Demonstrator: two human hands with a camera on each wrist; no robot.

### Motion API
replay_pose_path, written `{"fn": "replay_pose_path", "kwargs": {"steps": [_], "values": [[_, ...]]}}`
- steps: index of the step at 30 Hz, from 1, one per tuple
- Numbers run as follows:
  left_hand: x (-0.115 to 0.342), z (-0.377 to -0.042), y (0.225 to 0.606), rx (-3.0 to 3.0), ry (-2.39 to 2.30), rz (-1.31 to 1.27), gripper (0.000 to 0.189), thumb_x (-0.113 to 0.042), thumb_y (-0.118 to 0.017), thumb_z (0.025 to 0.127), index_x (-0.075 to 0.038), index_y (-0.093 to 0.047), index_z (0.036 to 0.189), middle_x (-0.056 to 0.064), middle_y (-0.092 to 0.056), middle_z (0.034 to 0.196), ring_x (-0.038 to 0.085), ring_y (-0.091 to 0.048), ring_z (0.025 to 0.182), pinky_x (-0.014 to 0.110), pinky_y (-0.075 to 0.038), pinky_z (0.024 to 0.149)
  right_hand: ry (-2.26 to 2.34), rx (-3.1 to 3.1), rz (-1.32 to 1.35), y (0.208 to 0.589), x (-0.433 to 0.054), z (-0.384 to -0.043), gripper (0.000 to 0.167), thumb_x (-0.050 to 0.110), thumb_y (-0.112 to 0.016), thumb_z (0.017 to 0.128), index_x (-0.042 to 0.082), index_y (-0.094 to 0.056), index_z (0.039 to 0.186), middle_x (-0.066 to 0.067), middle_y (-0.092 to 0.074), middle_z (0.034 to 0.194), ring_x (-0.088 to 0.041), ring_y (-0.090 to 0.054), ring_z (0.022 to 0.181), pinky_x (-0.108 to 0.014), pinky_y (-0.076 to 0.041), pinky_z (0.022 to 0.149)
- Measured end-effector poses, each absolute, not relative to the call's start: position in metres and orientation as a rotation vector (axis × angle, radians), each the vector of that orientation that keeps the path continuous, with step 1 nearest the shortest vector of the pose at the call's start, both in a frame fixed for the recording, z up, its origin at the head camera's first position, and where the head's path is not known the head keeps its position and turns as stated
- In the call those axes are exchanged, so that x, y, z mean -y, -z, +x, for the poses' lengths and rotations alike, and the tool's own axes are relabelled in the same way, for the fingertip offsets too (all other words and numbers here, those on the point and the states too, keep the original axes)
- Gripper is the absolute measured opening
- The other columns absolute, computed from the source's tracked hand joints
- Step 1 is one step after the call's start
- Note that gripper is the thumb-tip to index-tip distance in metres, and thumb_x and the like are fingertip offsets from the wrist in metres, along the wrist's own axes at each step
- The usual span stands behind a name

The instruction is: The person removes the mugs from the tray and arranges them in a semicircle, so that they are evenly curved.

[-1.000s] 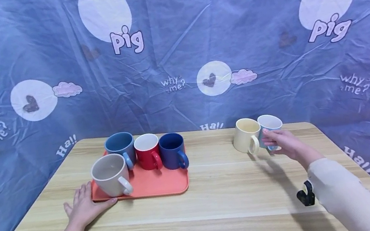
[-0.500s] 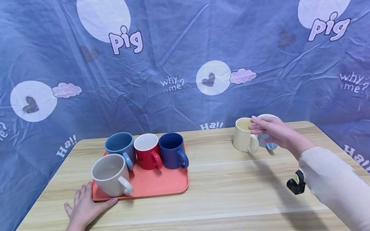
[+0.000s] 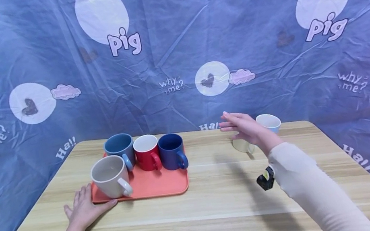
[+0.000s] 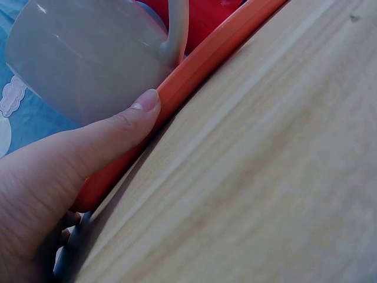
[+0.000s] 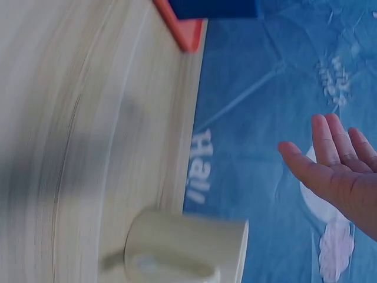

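My left hand (image 3: 84,209) rests at the front left corner of the coral tray (image 3: 160,185), fingers spread along its side. In the left wrist view, the thumb (image 4: 126,121) presses the tray's front rim beside a grey mug (image 4: 88,65). Also on the tray stand a teal mug (image 3: 130,151), a red mug (image 3: 145,159) and a navy mug (image 3: 169,157). My right hand (image 3: 247,129) is raised in the air with nothing in it, fingers straight. It partly covers a cream mug (image 5: 188,239) in the head view. Right of that stands a light blue mug (image 3: 269,121) with a white inside.
The wooden table (image 3: 174,227) carries the tray at back left and the other two mugs at back right. A blue printed cloth (image 3: 183,103) hangs closely behind the table and along its sides. The tray's front right part is bare.
My right hand has moved up and left, from beside the light blue mug to over the cream mug. My left hand, the tray and the mugs have not moved.
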State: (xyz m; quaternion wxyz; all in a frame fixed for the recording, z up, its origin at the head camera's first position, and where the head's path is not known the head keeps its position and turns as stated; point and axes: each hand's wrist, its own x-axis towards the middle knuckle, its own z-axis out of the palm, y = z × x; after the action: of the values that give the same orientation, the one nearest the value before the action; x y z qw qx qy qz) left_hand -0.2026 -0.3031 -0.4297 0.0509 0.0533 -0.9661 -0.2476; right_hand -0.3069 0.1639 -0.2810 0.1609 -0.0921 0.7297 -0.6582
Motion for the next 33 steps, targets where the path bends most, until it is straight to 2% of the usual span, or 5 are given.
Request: {"fn": "replay_pose_path", "kwargs": {"steps": [8, 14, 24, 33], "values": [[0.303, -0.201, 0.43, 2.93, 0.744, 0.163, 0.117, -0.068, -0.059, 0.059, 0.01, -0.013, 0.132, 0.039, -0.011, 0.13, 0.051, -0.003, 0.119, 0.066, 0.016, 0.081, 1.958, -1.973, -0.249, 0.286, -0.121, -0.307, 0.057, 0.039, -0.041, 0.09, -0.002, -0.032, 0.128, -0.023, -0.04, 0.126, -0.033, -0.039, 0.114, -0.05, -0.033, 0.088], [0.303, -0.202, 0.431, 2.926, 0.746, 0.164, 0.117, -0.068, -0.059, 0.058, 0.01, -0.013, 0.132, 0.039, -0.011, 0.13, 0.051, -0.003, 0.119, 0.066, 0.016, 0.081, 1.996, -1.861, -0.266, 0.291, -0.096, -0.305, 0.053, 0.038, -0.039, 0.091, -0.001, -0.035, 0.127, -0.023, -0.041, 0.125, -0.032, -0.04, 0.114, -0.052, -0.031, 0.089], [0.303, -0.203, 0.432, 2.928, 0.752, 0.168, 0.117, -0.068, -0.059, 0.059, 0.009, -0.011, 0.133, 0.039, -0.011, 0.13, 0.051, -0.001, 0.119, 0.065, 0.017, 0.081, 2.002, -1.712, -0.349, 0.298, -0.059, -0.3, 0.051, 0.036, -0.034, 0.093, -0.002, -0.033, 0.127, -0.026, -0.035, 0.128, -0.035, -0.035, 0.116, -0.055, -0.026, 0.091], [0.304, -0.203, 0.432, 2.937, 0.761, 0.172, 0.119, -0.069, -0.059, 0.058, 0.01, -0.01, 0.133, 0.039, -0.01, 0.13, 0.051, -0.001, 0.119, 0.065, 0.018, 0.081, 1.95, -1.664, -0.361, 0.311, -0.02, -0.289, 0.054, 0.037, -0.036, 0.092, -0.004, -0.032, 0.128, -0.023, -0.042, 0.124, -0.032, -0.043, 0.111, -0.053, -0.03, 0.089]]}}
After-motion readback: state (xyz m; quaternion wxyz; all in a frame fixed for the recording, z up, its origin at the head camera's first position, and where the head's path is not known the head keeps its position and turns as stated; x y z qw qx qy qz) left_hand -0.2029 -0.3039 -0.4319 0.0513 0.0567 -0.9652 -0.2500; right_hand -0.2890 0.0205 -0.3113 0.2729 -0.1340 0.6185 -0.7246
